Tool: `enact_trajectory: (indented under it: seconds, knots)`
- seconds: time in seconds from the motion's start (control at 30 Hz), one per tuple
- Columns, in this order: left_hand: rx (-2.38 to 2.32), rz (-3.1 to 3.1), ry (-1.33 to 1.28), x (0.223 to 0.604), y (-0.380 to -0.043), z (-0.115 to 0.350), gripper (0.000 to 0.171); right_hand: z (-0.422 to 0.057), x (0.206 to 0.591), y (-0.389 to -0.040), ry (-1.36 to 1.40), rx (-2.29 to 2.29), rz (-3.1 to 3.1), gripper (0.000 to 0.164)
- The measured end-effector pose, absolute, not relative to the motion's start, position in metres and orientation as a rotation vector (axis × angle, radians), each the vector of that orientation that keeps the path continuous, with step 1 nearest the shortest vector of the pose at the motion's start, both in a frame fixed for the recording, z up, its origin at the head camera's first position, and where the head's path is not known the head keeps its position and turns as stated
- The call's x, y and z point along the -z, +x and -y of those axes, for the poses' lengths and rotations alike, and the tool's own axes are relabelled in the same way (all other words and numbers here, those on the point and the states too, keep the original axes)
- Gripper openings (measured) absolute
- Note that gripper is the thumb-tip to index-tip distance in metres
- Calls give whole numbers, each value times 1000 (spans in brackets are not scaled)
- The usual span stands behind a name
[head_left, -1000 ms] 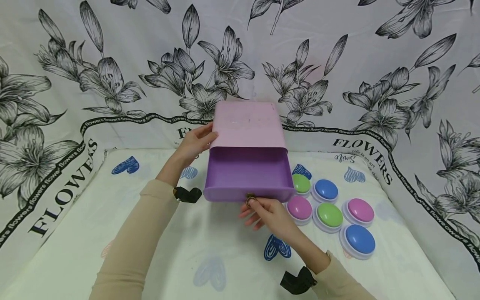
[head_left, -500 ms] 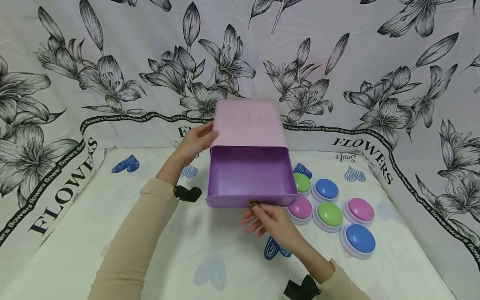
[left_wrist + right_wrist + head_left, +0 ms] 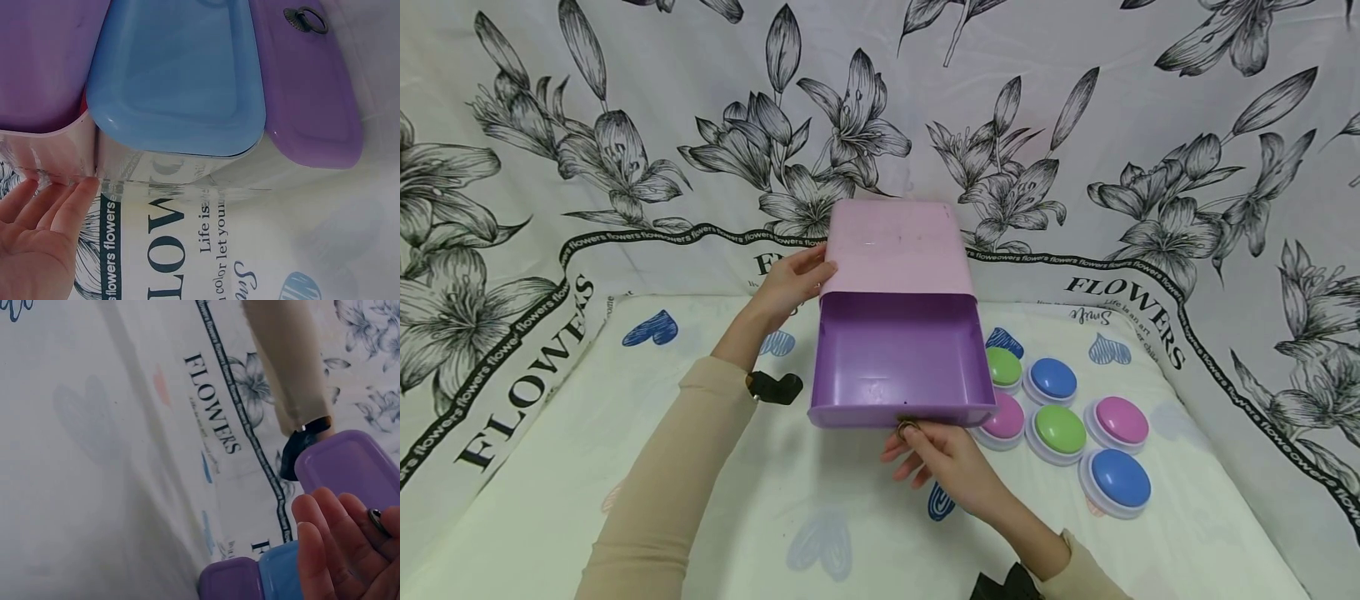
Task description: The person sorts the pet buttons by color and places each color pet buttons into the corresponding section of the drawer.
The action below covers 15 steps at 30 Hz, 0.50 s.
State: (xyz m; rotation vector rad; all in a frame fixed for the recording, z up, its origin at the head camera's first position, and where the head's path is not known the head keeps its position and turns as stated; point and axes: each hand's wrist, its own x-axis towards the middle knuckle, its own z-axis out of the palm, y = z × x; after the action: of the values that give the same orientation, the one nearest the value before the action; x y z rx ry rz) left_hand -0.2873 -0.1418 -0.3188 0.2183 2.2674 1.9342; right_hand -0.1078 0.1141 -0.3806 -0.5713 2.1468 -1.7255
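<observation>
A pink-topped drawer unit [image 3: 898, 246] stands in the middle, its top purple drawer [image 3: 898, 358] pulled well out and showing a bare inside. My left hand [image 3: 793, 287] rests against the casing's left side, and in the left wrist view its fingers [image 3: 70, 209] lie extended along the wall. With thumb and forefinger, my right hand [image 3: 947, 458] pinches the small metal ring pull [image 3: 907, 427] on the drawer's front; its other fingers are spread below. Lower down, the left wrist view shows a blue drawer [image 3: 178, 75] and another purple drawer [image 3: 312, 94], both closed.
Several round push-button lights stand to the right of the unit, among them a blue one [image 3: 1121, 477], a green one [image 3: 1060, 429] and a pink one [image 3: 1122, 419]. A white heart-print cloth [image 3: 737, 517] covers the table, with a flower-print curtain [image 3: 647, 108] behind.
The purple drawer has slid farther out toward me, with my right hand drawing back on its ring pull. My left hand has stayed at the casing's side.
</observation>
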Motion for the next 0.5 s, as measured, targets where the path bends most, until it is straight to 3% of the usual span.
enact_trajectory:
  seconds: [0.5]
  knots:
    - [-1945, -2241, 215, 314, -284, 142, 62, -114, 388, -103, -551, 1706, -2169, 39]
